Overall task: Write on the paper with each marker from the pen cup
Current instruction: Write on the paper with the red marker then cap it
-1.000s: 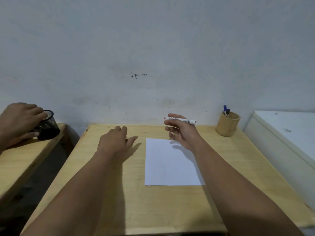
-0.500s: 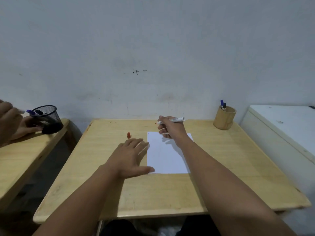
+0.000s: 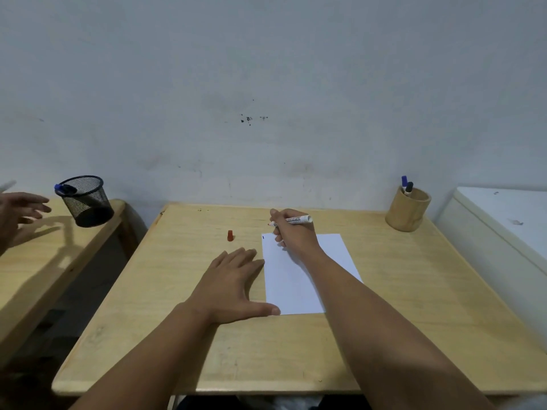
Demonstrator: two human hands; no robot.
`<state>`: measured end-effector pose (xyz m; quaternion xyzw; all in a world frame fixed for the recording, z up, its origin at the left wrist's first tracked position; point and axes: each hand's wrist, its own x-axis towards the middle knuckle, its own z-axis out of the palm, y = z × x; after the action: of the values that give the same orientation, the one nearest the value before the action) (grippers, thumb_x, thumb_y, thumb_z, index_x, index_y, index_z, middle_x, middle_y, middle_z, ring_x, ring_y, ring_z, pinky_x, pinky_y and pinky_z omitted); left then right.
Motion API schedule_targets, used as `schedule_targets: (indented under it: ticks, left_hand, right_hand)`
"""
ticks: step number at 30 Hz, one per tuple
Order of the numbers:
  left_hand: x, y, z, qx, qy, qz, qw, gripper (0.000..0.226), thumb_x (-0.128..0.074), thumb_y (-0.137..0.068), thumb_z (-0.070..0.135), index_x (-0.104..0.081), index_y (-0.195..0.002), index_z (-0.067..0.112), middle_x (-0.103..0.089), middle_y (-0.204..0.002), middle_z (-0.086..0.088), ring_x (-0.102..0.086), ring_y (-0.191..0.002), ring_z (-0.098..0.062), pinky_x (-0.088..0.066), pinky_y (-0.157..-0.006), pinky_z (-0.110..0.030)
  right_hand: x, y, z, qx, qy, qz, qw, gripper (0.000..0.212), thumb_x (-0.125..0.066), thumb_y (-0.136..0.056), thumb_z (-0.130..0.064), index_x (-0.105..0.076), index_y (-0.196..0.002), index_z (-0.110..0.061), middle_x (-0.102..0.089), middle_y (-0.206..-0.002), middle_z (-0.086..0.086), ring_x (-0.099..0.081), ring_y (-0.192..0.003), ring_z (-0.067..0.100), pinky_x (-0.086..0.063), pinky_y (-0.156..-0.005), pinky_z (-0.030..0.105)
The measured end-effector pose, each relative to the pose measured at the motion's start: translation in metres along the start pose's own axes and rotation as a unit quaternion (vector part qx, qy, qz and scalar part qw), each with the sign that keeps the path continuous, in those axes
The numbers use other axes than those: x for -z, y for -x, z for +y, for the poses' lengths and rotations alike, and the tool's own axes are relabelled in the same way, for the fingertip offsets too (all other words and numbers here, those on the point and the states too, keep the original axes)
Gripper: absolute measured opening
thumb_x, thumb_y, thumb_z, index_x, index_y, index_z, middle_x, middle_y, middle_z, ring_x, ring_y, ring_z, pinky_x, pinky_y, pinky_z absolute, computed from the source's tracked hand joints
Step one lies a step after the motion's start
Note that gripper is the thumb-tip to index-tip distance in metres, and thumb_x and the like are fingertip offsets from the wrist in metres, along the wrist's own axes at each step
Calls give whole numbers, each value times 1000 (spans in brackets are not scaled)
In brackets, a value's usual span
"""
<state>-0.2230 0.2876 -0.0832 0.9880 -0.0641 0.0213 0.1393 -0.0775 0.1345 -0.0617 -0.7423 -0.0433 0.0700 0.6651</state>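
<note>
Gripping uncapped red marker in right hand over paper top edge, tip aimed left. Left hand flat, pinning paper's edge. Red cap parked aside; wooden pen cup holds two more.

Single head-worn wide view, facing forward and down, close above the desk, wall behind

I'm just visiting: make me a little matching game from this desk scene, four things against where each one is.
Things:
1. red cap
2. marker
3. paper
4. wooden pen cup

Places:
A. far right corner of the desk
B. in the right hand
C. standing alone, left of the paper's top
D. flat beside the left hand

Pairs: 1-C, 2-B, 3-D, 4-A
</note>
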Motion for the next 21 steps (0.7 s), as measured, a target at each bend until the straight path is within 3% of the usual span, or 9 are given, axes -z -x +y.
schedule_targets:
  ticks: [6,9,13,18,21]
  left_hand:
    - [2,5,3,37,-24,-23,999,129,-42,-62,105,-21,-165,30,-10,-175,6,0,-161,-14,2,-130,-50]
    - [0,10,6,83,-35,-28,996,142,-35,-54,110,-12,-166,26,0,-175,3,8,-161,-16,7,-128,-57]
    - [0,9,7,109,-43,-40,992,148,-30,-51,112,-5,-167,24,8,-175,1,15,-160,-18,10,-127,-57]
    - [-1,9,5,105,-40,-42,993,148,-29,-49,113,-5,-167,25,7,-175,2,15,-160,-18,9,-128,-56]
    - [0,9,5,104,-45,-40,993,148,-29,-49,113,-6,-167,26,7,-175,3,14,-160,-18,8,-128,-56]
  right_hand:
    - [-4,0,20,5,-17,3,1000,19,-73,-97,-27,-74,-84,-13,-70,-70,6,-61,-59,21,-49,-54,29]
    - [-6,3,29,22,41,29,998,18,-69,-88,-36,-72,-77,-22,-73,-69,-3,-69,-63,20,-57,-60,34]
    - [-8,0,26,7,30,27,999,38,-77,-83,-53,-65,-66,-20,-70,-62,1,-66,-56,20,-54,-60,35]
    - [-7,-2,32,13,8,32,999,29,-77,-86,-28,-62,-67,-12,-75,-72,19,-70,-62,21,-54,-61,33]
    - [-8,-5,32,6,-8,35,999,29,-78,-86,-23,-61,-63,-17,-72,-68,15,-67,-61,23,-51,-61,35]
